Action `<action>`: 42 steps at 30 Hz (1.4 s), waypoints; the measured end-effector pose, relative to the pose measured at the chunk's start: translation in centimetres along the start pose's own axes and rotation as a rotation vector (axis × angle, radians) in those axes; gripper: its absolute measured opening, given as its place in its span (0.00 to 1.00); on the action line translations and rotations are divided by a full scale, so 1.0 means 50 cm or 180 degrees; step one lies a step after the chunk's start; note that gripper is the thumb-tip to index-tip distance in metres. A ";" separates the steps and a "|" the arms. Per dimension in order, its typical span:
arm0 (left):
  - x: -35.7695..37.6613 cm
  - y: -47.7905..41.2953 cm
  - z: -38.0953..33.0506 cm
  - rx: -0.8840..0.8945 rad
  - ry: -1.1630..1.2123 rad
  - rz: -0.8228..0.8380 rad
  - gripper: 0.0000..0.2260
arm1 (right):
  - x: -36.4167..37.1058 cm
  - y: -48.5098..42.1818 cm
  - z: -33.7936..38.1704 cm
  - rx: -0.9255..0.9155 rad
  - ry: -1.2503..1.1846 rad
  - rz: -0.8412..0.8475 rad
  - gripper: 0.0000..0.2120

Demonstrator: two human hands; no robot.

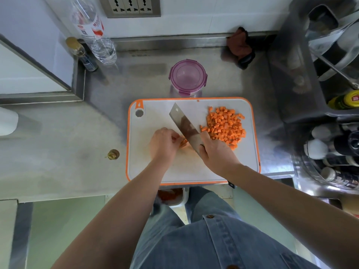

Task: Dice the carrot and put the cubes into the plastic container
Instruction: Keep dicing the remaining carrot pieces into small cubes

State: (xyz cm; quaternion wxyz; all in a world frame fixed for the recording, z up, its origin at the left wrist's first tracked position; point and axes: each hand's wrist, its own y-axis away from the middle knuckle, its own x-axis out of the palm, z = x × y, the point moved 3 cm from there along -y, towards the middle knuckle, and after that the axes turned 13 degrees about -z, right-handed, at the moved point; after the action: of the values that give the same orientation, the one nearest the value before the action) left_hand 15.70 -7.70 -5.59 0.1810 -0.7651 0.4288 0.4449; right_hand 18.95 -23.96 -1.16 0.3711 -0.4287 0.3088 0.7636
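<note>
A white cutting board with an orange rim [250, 144] lies on the steel counter. My left hand [164, 145] holds down a small remaining carrot piece [183, 142] with curled fingers. My right hand [215, 154] grips the handle of a cleaver [184, 125], whose blade rests right beside the carrot piece. A heap of orange carrot cubes [225, 127] sits on the board's right half. The round plastic container with a purple clip lid [187, 76] stands just behind the board, lid on.
A water bottle [97, 35] and a small capped bottle [81, 54] stand at the back left. A dark cloth [240, 47] lies at the back right. A rack of bottles and jars [334, 150] fills the right side. A bin with orange scraps [168, 195] sits below the counter edge.
</note>
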 end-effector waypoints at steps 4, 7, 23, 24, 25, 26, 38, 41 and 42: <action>-0.009 0.021 0.008 0.0345 -0.0097 -0.0165 0.09 | 0.002 -0.008 0.010 -0.0068 0.0155 -0.0017 0.11; -0.011 0.042 0.011 0.0562 -0.0234 -0.0176 0.15 | 0.006 -0.015 0.016 -0.0043 0.0226 0.0022 0.12; 0.007 0.044 0.005 0.0578 -0.0055 -0.0148 0.07 | 0.037 -0.029 0.046 0.0119 0.0406 0.0340 0.07; 0.007 0.045 0.007 0.0587 -0.0027 -0.0157 0.07 | 0.039 -0.028 0.046 0.0095 0.0425 0.0352 0.07; 0.007 0.045 0.007 0.0600 -0.0006 -0.0166 0.06 | 0.041 -0.028 0.047 0.0073 0.0450 0.0356 0.07; 0.008 0.044 0.008 0.0610 0.0004 -0.0168 0.05 | 0.043 -0.026 0.047 0.0051 0.0490 0.0354 0.07; -0.004 0.055 0.010 0.0511 -0.0190 -0.0132 0.14 | 0.021 -0.022 0.030 0.0019 0.0015 -0.0026 0.05; -0.009 0.062 0.013 0.0444 -0.0236 -0.0166 0.14 | 0.017 -0.020 0.042 -0.0147 0.0083 0.0036 0.05; -0.010 0.063 0.013 0.0418 -0.0247 -0.0179 0.13 | 0.019 -0.020 0.046 -0.0160 0.0122 0.0088 0.05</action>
State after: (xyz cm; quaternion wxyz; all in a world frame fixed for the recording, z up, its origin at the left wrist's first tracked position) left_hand 12.67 -8.80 -5.17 0.2598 -0.7455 0.4280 0.4399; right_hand 18.45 -21.32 -1.11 0.3436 -0.4481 0.3025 0.7679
